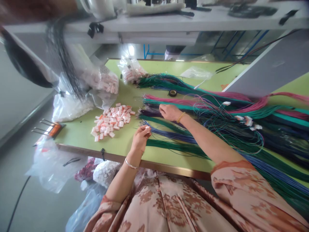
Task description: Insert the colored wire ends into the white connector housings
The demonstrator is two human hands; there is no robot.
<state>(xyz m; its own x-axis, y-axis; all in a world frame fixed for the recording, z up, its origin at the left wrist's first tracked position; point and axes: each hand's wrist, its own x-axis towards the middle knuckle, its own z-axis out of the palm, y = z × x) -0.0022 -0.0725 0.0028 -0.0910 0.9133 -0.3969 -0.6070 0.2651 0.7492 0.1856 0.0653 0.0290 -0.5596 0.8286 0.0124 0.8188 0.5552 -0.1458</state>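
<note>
My left hand (140, 138) is closed in a pinch around a small white connector housing (147, 129) near the table's front edge. My right hand (170, 112) is farther back and to the right, fingers curled down over the stripped ends of the dark wires (152, 112). Whether a wire is between its fingertips is hidden. Beside it run a pink wire bundle (169, 99), a blue bundle (169, 132) and a green bundle (173, 145). Left of both hands lies a loose pile of white and orange connector housings (112, 120).
A roll of black tape (172, 93) sits behind the right hand. Bags of connectors (131, 71) stand at the back left. An orange block with metal prongs (54, 130) is at the left edge. Wired white connectors (247, 120) lie right; a shelf (154, 24) spans above.
</note>
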